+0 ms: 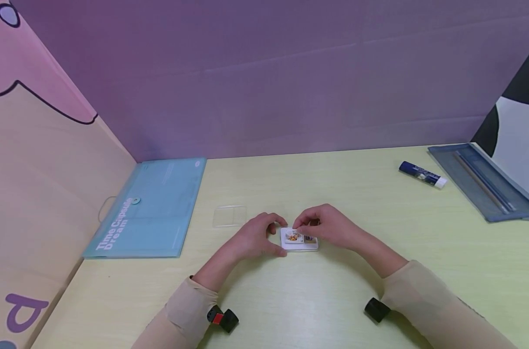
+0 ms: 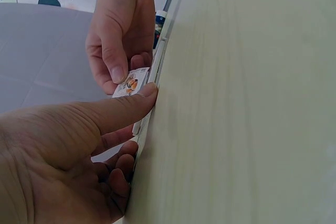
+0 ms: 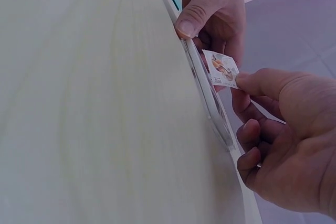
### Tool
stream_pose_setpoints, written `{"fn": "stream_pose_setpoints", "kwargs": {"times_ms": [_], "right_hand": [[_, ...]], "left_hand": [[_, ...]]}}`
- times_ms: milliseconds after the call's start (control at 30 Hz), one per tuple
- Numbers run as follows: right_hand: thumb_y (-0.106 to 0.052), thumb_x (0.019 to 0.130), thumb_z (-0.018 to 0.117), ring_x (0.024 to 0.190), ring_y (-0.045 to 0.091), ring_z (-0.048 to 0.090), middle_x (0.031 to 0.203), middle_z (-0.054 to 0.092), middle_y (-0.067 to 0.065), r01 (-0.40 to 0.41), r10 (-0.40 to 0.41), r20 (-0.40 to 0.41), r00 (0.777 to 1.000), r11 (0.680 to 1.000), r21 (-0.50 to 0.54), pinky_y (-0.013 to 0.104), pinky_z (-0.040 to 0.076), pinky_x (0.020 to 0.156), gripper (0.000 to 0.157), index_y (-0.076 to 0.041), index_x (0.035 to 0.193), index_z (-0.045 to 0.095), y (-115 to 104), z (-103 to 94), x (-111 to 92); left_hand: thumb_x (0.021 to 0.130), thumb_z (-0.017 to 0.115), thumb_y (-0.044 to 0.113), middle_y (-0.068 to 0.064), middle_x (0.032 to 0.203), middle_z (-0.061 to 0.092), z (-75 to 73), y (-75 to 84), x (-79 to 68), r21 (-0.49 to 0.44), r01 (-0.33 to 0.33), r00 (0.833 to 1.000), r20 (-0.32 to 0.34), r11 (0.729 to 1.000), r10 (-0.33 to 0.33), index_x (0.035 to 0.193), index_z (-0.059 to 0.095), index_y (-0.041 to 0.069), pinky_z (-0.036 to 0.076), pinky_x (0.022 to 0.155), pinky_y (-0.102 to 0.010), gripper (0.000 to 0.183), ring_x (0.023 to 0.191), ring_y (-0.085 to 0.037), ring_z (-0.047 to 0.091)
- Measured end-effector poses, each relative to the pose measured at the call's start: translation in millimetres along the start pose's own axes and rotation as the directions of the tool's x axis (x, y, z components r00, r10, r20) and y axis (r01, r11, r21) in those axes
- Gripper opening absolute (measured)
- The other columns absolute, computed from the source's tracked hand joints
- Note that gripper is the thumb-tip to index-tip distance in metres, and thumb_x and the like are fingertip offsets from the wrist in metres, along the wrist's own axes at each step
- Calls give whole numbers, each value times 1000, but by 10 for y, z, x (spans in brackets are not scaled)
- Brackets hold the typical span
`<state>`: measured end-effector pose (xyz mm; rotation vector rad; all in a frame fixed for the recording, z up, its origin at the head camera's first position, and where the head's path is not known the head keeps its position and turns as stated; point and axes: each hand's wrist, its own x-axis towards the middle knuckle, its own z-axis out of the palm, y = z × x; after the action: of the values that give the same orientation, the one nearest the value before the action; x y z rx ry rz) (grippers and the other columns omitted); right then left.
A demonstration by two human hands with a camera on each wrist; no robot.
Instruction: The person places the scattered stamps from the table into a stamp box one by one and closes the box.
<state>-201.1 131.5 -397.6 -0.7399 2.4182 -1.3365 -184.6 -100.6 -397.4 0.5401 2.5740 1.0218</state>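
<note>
A small white flat case (image 1: 301, 246) lies on the table in front of me. A postage stamp (image 3: 222, 68), white with perforated edges and an orange-brown picture, stands tilted above the case. My right hand (image 1: 332, 224) pinches it at one edge between thumb and index finger, as the right wrist view shows. My left hand (image 1: 261, 236) holds the case's left end, thumb at the near corner and fingers at the far side. Beside the stamp, a darker printed piece (image 1: 310, 239) shows in the case, partly hidden by the right hand.
A clear plastic rectangle (image 1: 229, 216) lies behind my left hand. To the left is a blue document folder (image 1: 160, 228) with a string button. At the back right are a glue stick (image 1: 422, 174) and a dark blue translucent pouch (image 1: 478, 186). A purple panel (image 1: 290, 87) bounds the table's back.
</note>
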Motion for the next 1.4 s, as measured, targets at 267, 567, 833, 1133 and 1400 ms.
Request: {"fn": "stream_pose_setpoints", "kwargs": {"times_ms": [267, 567, 833, 1133, 1400], "right_hand": [[-8, 93, 72, 80, 20, 57, 90, 70, 2, -2, 2, 9, 1000, 1000, 18, 26, 47, 69, 8, -6, 100, 75, 3, 24, 16], [-6, 93, 72, 77, 19, 55, 88, 69, 0, -19, 19, 3, 1000, 1000, -24, 26, 46, 67, 7, -7, 99, 76, 30, 53, 44], [-6, 92, 72, 76, 19, 54, 89, 69, 0, -28, 27, -6, 1000, 999, -33, 26, 45, 66, 9, -7, 100, 76, 31, 59, 36], [-8, 92, 73, 77, 20, 55, 89, 67, -1, -24, 24, -23, 999, 999, -34, 26, 45, 67, 11, -10, 102, 76, 46, 62, 25], [-10, 93, 72, 77, 22, 55, 87, 65, -1, -27, 25, -45, 999, 998, -48, 28, 45, 66, 10, -12, 102, 76, 35, 54, 30]], "left_hand": [[74, 92, 15, -3, 99, 54, 0, -4, 7, -2, 4, 1000, 2, 1000, -4, 122, 64, 15, 43, 78, -31, 55, 93, -19, 49], [74, 92, 14, -3, 100, 54, 1, -4, 12, -5, 2, 1000, 3, 1000, -2, 123, 63, 14, 43, 79, -33, 56, 94, -20, 49], [75, 92, 16, -2, 100, 54, 0, 1, 7, 10, 1, 1000, 3, 1000, -1, 124, 63, 14, 43, 80, -33, 57, 95, -19, 50], [75, 92, 16, -2, 101, 55, -1, 0, 4, 3, 6, 1000, 3, 1000, -6, 125, 63, 15, 44, 81, -34, 57, 96, -19, 50], [75, 92, 15, -3, 101, 54, 0, -9, 5, -6, 3, 1000, 3, 1000, -3, 125, 63, 14, 44, 80, -33, 57, 96, -20, 49]]}}
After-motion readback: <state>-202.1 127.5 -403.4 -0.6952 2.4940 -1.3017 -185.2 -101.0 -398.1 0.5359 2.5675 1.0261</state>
